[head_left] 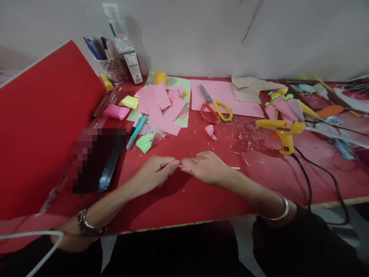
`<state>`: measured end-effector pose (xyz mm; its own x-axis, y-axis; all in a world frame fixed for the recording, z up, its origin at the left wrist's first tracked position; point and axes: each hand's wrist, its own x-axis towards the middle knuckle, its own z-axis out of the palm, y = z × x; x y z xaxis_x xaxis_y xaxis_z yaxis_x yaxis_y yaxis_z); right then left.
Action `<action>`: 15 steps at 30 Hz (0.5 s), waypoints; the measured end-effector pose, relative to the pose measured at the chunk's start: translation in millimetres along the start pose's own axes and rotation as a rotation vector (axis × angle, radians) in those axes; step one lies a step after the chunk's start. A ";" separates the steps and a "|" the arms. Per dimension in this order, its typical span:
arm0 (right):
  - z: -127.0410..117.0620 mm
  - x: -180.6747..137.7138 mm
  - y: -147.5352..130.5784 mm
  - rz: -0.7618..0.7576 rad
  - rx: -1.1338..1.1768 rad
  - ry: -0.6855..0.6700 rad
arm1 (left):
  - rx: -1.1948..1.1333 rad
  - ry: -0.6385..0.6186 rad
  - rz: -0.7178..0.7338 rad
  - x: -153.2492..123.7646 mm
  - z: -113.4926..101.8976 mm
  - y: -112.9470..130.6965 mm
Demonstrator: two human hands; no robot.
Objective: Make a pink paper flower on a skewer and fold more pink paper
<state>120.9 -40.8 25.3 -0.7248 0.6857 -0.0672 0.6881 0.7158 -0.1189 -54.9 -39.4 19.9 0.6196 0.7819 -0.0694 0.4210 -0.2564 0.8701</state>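
Over the red tabletop [173, 204] my two hands meet fingertip to fingertip. My left hand [157, 171] is closed in a pinch, thumb on top. Just to its right, my right hand [209, 166] is also closed, with its fingers curled. A small pink piece [185, 167], apparently paper, shows between the fingertips; most of it is hidden by the fingers. A thin pale stick [236, 168] pokes out beyond my right wrist, and I cannot tell whether it is held. Beyond the hands lies a folded pink paper scrap [211, 132].
Yellow-and-red-handled scissors [216, 108] lie on pink paper. Cut pink pieces [161, 105] are heaped behind. At right stands a yellow glue gun [284, 130] with its light lit and its cord [305, 181] trailing off the edge. A dark phone [103, 165] lies left, beside a red board [52, 127].
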 end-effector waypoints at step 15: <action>-10.2 -4.2 10.4 -0.101 0.725 -0.175 | 0.989 0.249 0.650 2.0 -5.2 -1.2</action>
<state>131.5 -34.9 34.5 -0.8197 0.5468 -0.1709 0.4674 0.4659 -0.7513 -57.6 -34.6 21.2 0.8052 0.4054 0.4327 0.4702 -0.8812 -0.0494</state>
